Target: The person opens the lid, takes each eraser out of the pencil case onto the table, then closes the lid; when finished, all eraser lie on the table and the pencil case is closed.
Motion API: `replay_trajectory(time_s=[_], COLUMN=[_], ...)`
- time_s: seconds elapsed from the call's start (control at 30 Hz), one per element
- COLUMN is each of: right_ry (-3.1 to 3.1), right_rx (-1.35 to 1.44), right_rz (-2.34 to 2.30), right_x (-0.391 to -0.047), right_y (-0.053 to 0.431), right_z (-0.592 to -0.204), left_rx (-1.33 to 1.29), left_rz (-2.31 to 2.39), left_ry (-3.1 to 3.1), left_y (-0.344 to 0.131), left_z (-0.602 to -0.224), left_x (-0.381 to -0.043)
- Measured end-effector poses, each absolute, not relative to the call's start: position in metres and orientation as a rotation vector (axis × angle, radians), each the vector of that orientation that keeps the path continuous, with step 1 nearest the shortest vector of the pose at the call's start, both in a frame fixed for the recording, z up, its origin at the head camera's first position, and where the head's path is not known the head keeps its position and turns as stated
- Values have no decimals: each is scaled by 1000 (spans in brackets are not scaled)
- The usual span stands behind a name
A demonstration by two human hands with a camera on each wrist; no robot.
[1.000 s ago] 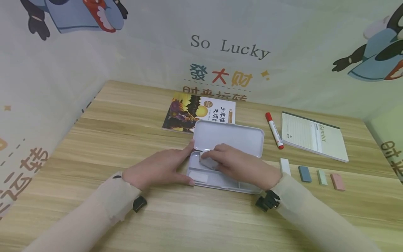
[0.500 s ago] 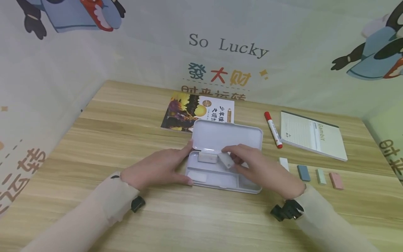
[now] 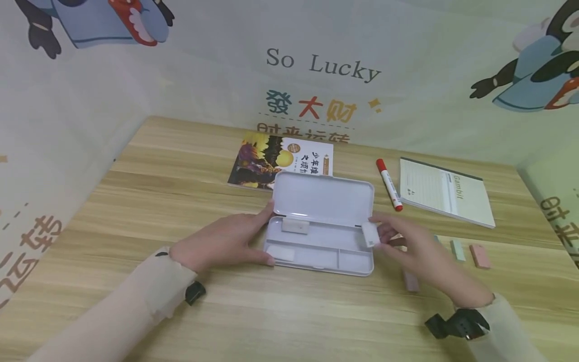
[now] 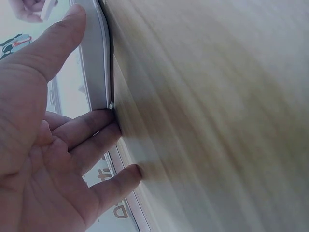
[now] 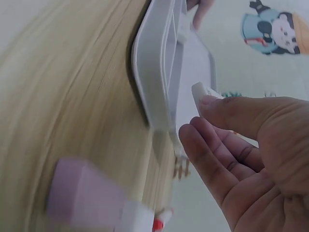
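Observation:
An open pencil case (image 3: 323,201), pale grey-white, lies on the wooden table with its lid tipped back. My left hand (image 3: 221,241) rests against its left end, thumb at the front corner and fingers at the back; in the left wrist view, straight fingers touch its side wall. My right hand (image 3: 420,251) pinches a white eraser (image 3: 370,235) between thumb and fingers over the case's right edge. Another white eraser (image 3: 295,226) stands in the back compartment at the left. A flat white piece (image 3: 281,253) lies in the front left compartment.
A lilac eraser (image 5: 84,193) lies near the right hand. Pale green (image 3: 458,250) and pink erasers (image 3: 480,256) lie farther right. Behind are a red-capped marker (image 3: 389,185), a notepad (image 3: 448,191) and a picture book (image 3: 271,161) partly under the lid.
My right hand has carried the white eraser rightward from the back left compartment to the case's right edge, uncovering the other eraser and the lilac one. The left hand keeps its place.

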State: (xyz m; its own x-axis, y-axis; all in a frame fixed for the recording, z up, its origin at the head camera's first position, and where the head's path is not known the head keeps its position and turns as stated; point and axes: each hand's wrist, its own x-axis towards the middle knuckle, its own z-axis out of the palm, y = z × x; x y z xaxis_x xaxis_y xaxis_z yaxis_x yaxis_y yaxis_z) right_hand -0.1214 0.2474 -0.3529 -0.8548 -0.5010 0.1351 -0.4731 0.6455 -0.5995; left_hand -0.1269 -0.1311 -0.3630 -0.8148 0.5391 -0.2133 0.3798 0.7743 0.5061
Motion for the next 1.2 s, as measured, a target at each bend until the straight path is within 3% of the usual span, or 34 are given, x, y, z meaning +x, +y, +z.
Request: replay_trajectory(time_s=[0.47,0.9,1.2], right_ry=[3008,2959,2932], right_rx=[-869,-541,-531], right_rz=[-1079,-919,-911], right_x=[-90,-66,-61], right_y=[314,350,364], right_z=[-374,-382,-390], left_rx=[709,688,692], left_rz=[657,645,641], left_ry=[2614,2610,2606], left_y=[-134,-132,-129], left_z=[-363,-362,-362], left_x=[-129,-127,-128])
